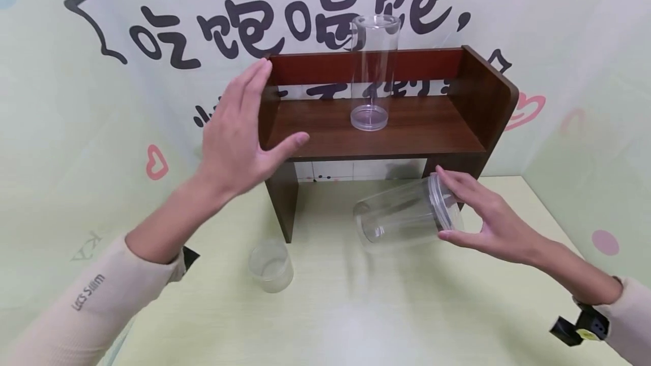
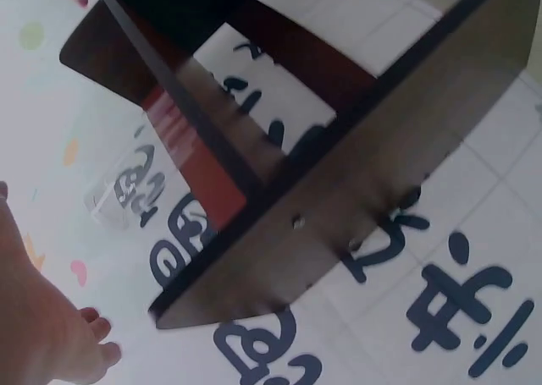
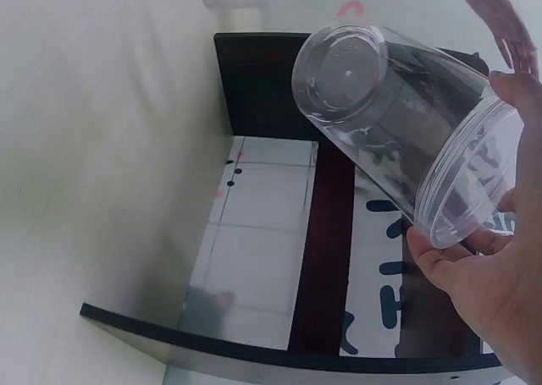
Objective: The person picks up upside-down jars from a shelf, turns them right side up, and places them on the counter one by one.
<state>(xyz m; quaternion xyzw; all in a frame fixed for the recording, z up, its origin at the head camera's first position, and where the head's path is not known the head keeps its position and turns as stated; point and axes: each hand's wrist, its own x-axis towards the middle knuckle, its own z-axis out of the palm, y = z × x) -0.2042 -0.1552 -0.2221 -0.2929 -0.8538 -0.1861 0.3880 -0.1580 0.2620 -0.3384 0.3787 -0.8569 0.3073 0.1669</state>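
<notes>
A dark brown wooden desk shelf with raised side panels and a low reddish back rail (image 1: pixel 381 129) stands on the pale yellow-green table (image 1: pixel 356 309), against a wall sheet printed with big black characters (image 1: pixel 285 21). On the shelf board, a little right of centre, one tall clear plastic cylinder jar (image 1: pixel 374 72) already stands upright, so I'd say that one is placed.

The second jar is not there yet. A wide clear plastic jar with a ribbed rim (image 1: pixel 407 213) is tipped on its side in front of the shelf, below the board and just above the tabletop, base pointing left and mouth to the right. The person's right hand (image 1: pixel 488 216) grasps it at the mouth end, fingers curled over the top of the rim and thumb under it; the right wrist view shows the same hold, with the jar's round base turned toward the camera. By my reckoning it has been picked up but has yet to be lifted and set anywhere.

The left hand (image 1: pixel 239 129) is raised, released and flat, fingers straight and thumb spread, holding nothing, just beside the shelf's left side panel; I cannot tell whether it touches the wood.

A small frosted plastic cup (image 1: pixel 270 266) stands on the table near the shelf's left leg, untouched and apart from both hands.
</notes>
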